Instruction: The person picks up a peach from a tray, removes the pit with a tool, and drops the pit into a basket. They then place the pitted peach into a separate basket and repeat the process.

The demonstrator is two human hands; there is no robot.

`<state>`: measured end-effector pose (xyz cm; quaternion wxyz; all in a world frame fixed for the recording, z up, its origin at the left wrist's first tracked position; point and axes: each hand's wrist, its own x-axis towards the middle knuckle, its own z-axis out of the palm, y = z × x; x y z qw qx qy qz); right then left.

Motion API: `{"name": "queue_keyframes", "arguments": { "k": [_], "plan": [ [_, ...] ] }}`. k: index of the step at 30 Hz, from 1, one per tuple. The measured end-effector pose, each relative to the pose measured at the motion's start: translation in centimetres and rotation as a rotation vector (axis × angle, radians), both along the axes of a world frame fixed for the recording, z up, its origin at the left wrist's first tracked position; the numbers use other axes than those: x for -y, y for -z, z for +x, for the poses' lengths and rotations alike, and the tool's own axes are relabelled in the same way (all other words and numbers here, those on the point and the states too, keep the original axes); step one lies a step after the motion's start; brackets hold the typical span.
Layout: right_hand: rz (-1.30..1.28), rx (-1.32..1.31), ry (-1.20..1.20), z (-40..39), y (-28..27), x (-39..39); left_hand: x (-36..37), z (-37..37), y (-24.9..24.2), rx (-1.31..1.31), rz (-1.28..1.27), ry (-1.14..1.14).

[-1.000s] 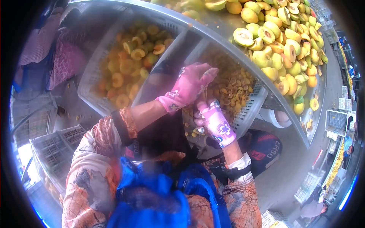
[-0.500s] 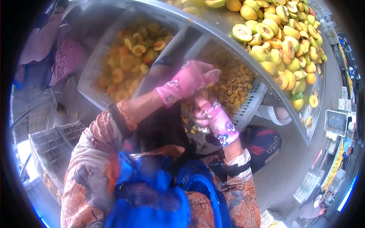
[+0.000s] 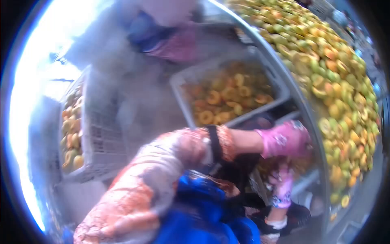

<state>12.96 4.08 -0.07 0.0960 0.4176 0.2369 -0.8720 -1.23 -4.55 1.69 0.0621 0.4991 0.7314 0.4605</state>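
My left hand (image 3: 286, 139), in a pink flowered glove, is closed above a crate of small yellow fruit pieces (image 3: 302, 166). Whatever its fingers hold is hidden. Just below it, my right hand (image 3: 282, 185) wears a matching glove. Its fingers look curled in, but blur hides what is in them. The two hands are close together beside the rim of a metal table (image 3: 298, 87). Halved yellow-orange fruit, like apricots or peaches (image 3: 339, 110), is heaped on that table.
A pale crate (image 3: 180, 87) with halved fruit stands past my left forearm. Further left is a tall white crate (image 3: 103, 130) of fruit. A person in pink and blue clothing (image 3: 174, 40) is at the top. Haze blurs the left side.
My view has swung left, so the hands and fruit table now appear further right. The tall crate of fruit at left has come into view. Both hands remain close together.
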Motion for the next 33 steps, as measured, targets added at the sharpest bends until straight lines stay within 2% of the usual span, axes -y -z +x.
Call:
{"name": "queue_keyframes", "arguments": {
  "k": [1,2,3,4,5,6,7,9,10,11,13,15,18,19,20,21,23,25,27,29,31,33],
  "plan": [
    [0.348,0.014,-0.190,0.3,-0.4,0.2,0.3,0.0,-1.8,0.152,-0.060,0.047],
    [-0.040,-0.455,-0.370,1.2,4.1,-2.9,-0.3,0.0,-1.9,0.114,-0.020,0.073],
    [-0.107,-0.615,-0.357,1.2,2.8,-2.5,-0.5,0.0,-2.4,0.055,-0.077,0.138],
    [0.148,-0.435,-0.317,1.5,0.1,-1.6,-0.8,-0.2,-0.6,-0.306,0.155,0.247],
    [0.337,-0.255,-0.303,2.3,1.2,-1.9,-1.8,-0.3,-0.3,-0.430,0.053,0.320],
    [0.450,-0.332,-0.090,1.9,0.1,-0.6,-2.8,-0.4,0.3,-0.476,0.027,0.339],
    [0.469,-0.233,-0.209,1.9,0.2,-0.9,-3.4,-0.2,0.2,-0.376,0.067,0.368],
    [0.372,-0.394,-0.262,2.7,-2.2,-1.9,-4.0,0.7,-0.5,-0.231,0.020,0.355],
    [0.255,-0.403,-0.226,3.1,-1.4,-2.5,-4.3,0.8,-1.1,-0.200,0.042,0.362],
    [0.261,-0.396,-0.207,3.6,-1.5,-2.6,-4.7,1.5,-1.8,0.006,0.116,0.353],
    [0.424,-0.412,-0.228,3.4,-2.2,-2.3,-4.7,1.9,-2.0,0.123,0.008,0.324],
    [0.507,-0.314,-0.185,3.8,-2.7,-2.0,-5.1,1.6,-2.0,0.105,-0.023,0.407],
    [0.043,-0.545,-0.254,4.3,-2.3,-3.1,-5.9,0.9,-2.6,0.088,-0.063,0.538],
    [0.034,-0.537,-0.250,4.5,-2.5,-2.8,-5.8,1.0,-2.7,0.084,-0.074,0.589],
    [0.200,-0.438,-0.213,4.3,-2.9,-2.3,-5.9,0.8,-2.0,-0.037,-0.008,0.572],
    [0.363,-0.339,-0.175,4.0,-3.5,-1.9,-5.8,0.9,-1.6,-0.038,-0.013,0.572],
    [0.315,-0.367,-0.193,4.2,-3.3,-2.2,-5.2,1.6,-0.9,-0.012,0.272,0.464],
    [0.138,-0.505,-0.268,4.3,-2.5,-2.5,-4.3,2.1,-0.1,0.038,0.291,0.410],
    [0.161,-0.483,-0.294,4.3,-2.6,-2.2,-3.8,2.6,0.2,0.134,0.341,0.331],
    [0.484,-0.346,-0.275,4.3,-3.7,-1.3,-3.3,2.9,0.2,0.178,0.361,0.290],
    [0.474,-0.288,-0.284,4.5,-5.1,-1.6,-3.1,2.9,-0.3,0.055,0.448,0.324],
    [0.254,-0.322,-0.405,4.8,-5.4,-2.7,-2.5,2.4,-1.0,0.026,0.419,0.382]
  ]
}}
